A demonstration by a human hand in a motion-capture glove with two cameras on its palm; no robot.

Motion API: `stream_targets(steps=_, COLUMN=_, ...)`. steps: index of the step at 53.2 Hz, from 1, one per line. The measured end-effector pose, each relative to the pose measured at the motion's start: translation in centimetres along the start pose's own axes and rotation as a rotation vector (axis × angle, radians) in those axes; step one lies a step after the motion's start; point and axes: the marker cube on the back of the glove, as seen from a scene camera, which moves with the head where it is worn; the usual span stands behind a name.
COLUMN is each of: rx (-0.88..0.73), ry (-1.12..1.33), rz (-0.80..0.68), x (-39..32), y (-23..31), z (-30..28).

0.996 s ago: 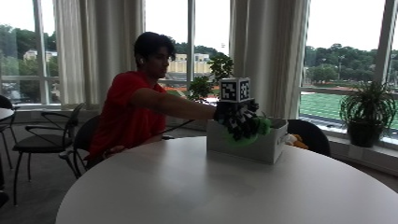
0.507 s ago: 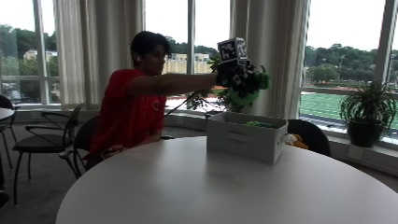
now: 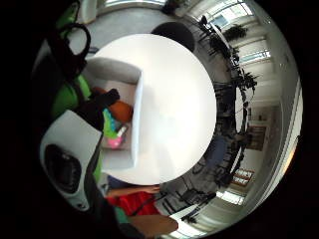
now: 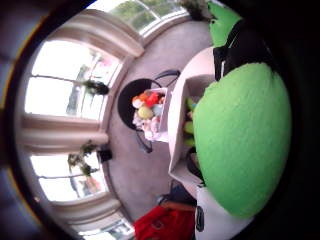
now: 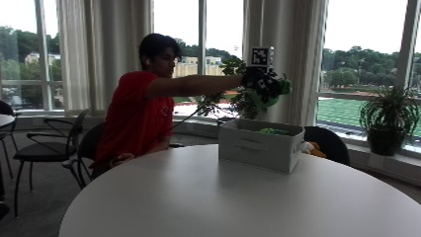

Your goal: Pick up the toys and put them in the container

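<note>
The gloved right hand [image 5: 263, 84] is gripping a green plush toy [image 5: 275, 93] in the air above the grey container [image 5: 260, 145] on the counter [image 5: 197, 197]; apparently the placing step, calling for lowering and release inside.

- Green plush toy [image 5: 275, 94]: soft and rounded, gripped in the gloved right hand [image 5: 262, 84] above the container.
- Container [image 5: 260, 144]: pale open-topped box on the round table [image 5: 197, 207], holding what look like green, orange and pink toys [image 3: 115, 125].

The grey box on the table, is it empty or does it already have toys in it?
Not empty: the grey box holds toys, green at its rim, orange and pink inside.
</note>
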Motion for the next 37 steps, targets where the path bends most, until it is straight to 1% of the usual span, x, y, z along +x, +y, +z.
stream_targets(steps=5, rx=-0.063, ry=-0.014, rz=0.111, x=-1.3, y=-0.7, z=1.3)
stream_targets(steps=10, rx=-0.126, ry=0.044, rz=0.208, x=-0.8, y=-1.0, z=2.2)
stream_targets(steps=16, rx=-0.304, ry=0.098, rz=0.206, x=-1.0, y=-0.4, z=3.5)
stream_targets(steps=19, rx=-0.4, ry=0.088, rz=0.217, x=-0.6, y=0.0, z=4.0)
stream_targets(steps=21, rx=-0.435, ry=0.065, rz=0.201, x=-0.5, y=0.2, z=4.2)
stream_targets(steps=24, rx=-0.422, ry=0.027, rz=0.096, x=-0.5, y=0.7, z=4.1)
stream_targets(steps=26, rx=-0.384, ry=-0.007, rz=0.016, x=-0.6, y=1.0, z=3.8)
stream_targets(steps=28, rx=-0.34, ry=-0.036, rz=-0.027, x=-0.7, y=1.2, z=3.4)
stream_targets(steps=31, rx=-0.285, ry=-0.037, rz=-0.14, x=0.0, y=1.8, z=2.7)
stream_targets(steps=32, rx=-0.269, ry=-0.028, rz=-0.154, x=0.3, y=1.9, z=2.6)
stream_targets(steps=35, rx=-0.229, ry=-0.005, rz=-0.096, x=0.5, y=2.1, z=1.9)
stream_targets(steps=37, rx=-0.217, ry=-0.01, rz=-0.093, x=0.6, y=2.4, z=1.4)
